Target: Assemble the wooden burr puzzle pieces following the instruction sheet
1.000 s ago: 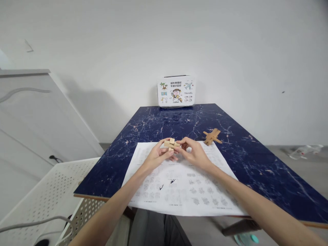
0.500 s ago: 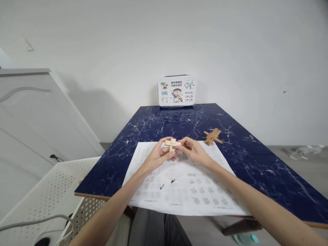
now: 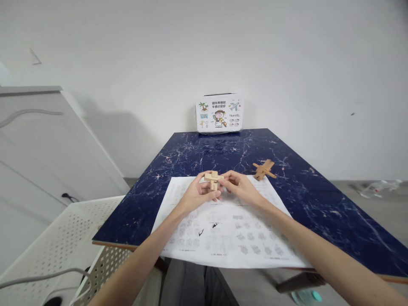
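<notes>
A light wooden interlocking puzzle, made of crossed bars, is held up between both hands above the far part of the printed sheet. My left hand closes round its left side and underside, the thumb near the lower bar. On the right end of the puzzle, the fingertips of my right hand pinch a bar; its other fingers are curled. Just beyond the sheet's upper right corner lies a second, browner wooden puzzle of crossed pieces.
A white case with cartoon prints stands against the wall at the far edge of the dark blue marbled table. To the left is a white perforated cart with a cable. A clear bottle lies below the table.
The light wooden puzzle has tilted slightly in my hands, so its lower bar with a dark slot faces me more. Both hands keep nearly the same place.
</notes>
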Available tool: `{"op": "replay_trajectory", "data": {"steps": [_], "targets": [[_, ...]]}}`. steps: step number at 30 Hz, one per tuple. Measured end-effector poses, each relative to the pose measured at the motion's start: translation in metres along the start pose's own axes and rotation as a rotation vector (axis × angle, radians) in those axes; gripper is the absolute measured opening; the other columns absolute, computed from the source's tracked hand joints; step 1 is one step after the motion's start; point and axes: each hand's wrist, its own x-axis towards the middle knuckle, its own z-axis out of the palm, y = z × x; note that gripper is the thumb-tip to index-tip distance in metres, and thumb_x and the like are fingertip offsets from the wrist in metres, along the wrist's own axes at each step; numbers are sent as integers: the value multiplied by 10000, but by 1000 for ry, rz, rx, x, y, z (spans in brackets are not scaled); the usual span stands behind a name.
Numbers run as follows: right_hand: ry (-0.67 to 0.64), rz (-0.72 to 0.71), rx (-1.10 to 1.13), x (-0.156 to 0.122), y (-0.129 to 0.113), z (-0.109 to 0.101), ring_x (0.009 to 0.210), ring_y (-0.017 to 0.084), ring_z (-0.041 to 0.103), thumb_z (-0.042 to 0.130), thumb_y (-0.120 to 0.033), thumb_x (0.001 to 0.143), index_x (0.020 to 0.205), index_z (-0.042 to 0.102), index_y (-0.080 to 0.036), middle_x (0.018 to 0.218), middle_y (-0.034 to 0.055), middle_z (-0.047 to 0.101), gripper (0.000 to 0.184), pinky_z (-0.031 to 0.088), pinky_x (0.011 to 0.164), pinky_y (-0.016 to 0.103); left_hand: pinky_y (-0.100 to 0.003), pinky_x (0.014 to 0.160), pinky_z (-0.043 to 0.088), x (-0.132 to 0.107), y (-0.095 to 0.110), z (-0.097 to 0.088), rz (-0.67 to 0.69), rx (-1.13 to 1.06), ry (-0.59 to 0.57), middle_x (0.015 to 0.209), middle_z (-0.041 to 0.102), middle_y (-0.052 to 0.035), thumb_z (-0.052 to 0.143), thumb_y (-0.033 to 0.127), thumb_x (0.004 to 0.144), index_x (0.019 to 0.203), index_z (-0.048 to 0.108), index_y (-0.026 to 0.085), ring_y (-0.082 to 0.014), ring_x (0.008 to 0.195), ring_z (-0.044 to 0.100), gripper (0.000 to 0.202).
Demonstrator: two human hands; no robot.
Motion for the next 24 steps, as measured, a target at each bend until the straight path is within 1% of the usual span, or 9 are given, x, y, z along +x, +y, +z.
{"op": "replay_trajectory", "data": {"steps": [6,10,14,16,24], "targets": [[-6,-3,18,-1,-3,0,635,136,557,707,-576,870,986,678,-193,837,41,699,402,457,599,294,-306,624,560,2,-3,-1,-3,29,35,931,748,-55,868,313,757,1298,448,220,-197,718,734,691],[-7,-40,-27,-1,-2,1,651,144,562,670,-579,900,1021,670,-195,848,45,696,402,462,595,296,-311,611,554,1,-1,-1,-22,53,60,890,743,-46,883,308,734,1281,471,215,-195,699,720,691],[1,-75,-60,-2,-1,1,720,164,596,665,-573,906,1029,666,-200,883,56,699,394,491,649,313,-324,669,557,0,0,-1,-65,100,104,848,731,-38,886,296,733,1275,510,196,-185,714,713,667],[2,-77,-56,-2,-1,1,711,163,594,671,-568,907,1017,666,-204,873,53,696,381,490,651,317,-330,705,559,0,0,-1,-75,113,108,853,731,-39,882,291,740,1272,520,193,-179,731,711,651],[-30,-48,-20,-2,1,-1,645,142,569,676,-571,906,991,667,-199,800,15,656,382,465,613,294,-346,773,560,2,-8,-6,-25,78,98,865,728,-25,919,281,689,1242,511,213,-179,784,708,690]]}}
